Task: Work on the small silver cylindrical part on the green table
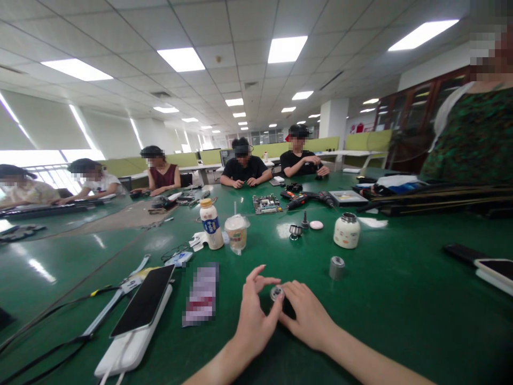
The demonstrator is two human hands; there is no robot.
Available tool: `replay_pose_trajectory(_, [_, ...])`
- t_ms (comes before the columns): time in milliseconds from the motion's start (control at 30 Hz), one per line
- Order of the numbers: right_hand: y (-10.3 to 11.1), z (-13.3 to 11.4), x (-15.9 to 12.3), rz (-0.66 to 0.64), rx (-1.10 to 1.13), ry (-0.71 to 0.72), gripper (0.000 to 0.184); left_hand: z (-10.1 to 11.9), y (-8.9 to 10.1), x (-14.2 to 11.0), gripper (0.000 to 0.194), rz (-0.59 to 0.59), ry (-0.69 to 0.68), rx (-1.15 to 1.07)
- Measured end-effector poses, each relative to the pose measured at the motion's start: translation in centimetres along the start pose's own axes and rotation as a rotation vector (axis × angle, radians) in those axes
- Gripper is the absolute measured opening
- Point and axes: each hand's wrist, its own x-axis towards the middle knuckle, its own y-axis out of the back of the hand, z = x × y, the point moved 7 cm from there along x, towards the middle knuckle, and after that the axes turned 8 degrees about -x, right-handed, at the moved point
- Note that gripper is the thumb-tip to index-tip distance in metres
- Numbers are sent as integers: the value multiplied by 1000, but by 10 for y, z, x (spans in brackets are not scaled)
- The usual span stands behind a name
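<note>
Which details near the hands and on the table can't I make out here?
Head view: lower part of the small round metal piece, hidden by the left hand and right hand.
Head view: print on the purple slip, blurred by pixelation.
Head view: far end of the phone-like device, cut off by the right edge.
Head view: circuit board markings, too small.

I can't tell from my remote post whether the dark patch (pixel 287 309) by the right hand (pixel 306 313) is thing or shadow; the left hand's (pixel 254 310) thumb hides part of the small metal piece (pixel 276 292). The purple packet (pixel 201 294), at nine o'clock from them, is blurred; my view's right edge crops the white device (pixel 497 271) at three and the standing person (pixel 473 133) at two.
</note>
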Motion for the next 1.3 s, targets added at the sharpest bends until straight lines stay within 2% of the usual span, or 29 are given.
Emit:
replay_pose_trajectory(133, [1, -1, 0, -4, 12, -4, 18, -1, 3, 3, 49, 45, 14, 62])
replay_pose_trajectory(300, [-1, 1, 0, 3, 5, -9, 18, 1, 2, 4, 27, 16, 9, 70])
replay_pose_trajectory(467, [-1, 0, 0, -13, 0, -9, 18, -1, 3, 2, 46, 21, 16, 70])
replay_pose_trajectory(600, [-1, 0, 0, -16, 7, -8, 19, -1, 5, 4, 31, 43, 25, 178])
replay_pose_trajectory(767, [-2, 1, 0, -11, 2, -7, 19, -1, 3, 5, 19, -7, 22, 148])
replay_pose_trajectory(867, [-1, 1, 0, -19, -1, -7, 20, -1, 2, 4, 28, -24, 19, 155])
replay_pose_trajectory(933, [-1, 0, 0, -22, 1, -6, 20, 0, 4, 3, 40, 5, 24, 164])
replay_pose_trajectory(1000, [-1, 0, 0, -21, 4, -8, 20, 1, 5, 4, 44, 29, 30, 179])
replay_pose_trajectory(1167, [-1, 1, 0, -13, 8, -12, 20, 2, 8, 9, 29, 40, 26, 158])
replay_pose_trajectory(1300, [-1, 1, 1, -8, -5, -17, 24, -8, 24, 18, 26, 153, 40, 190])
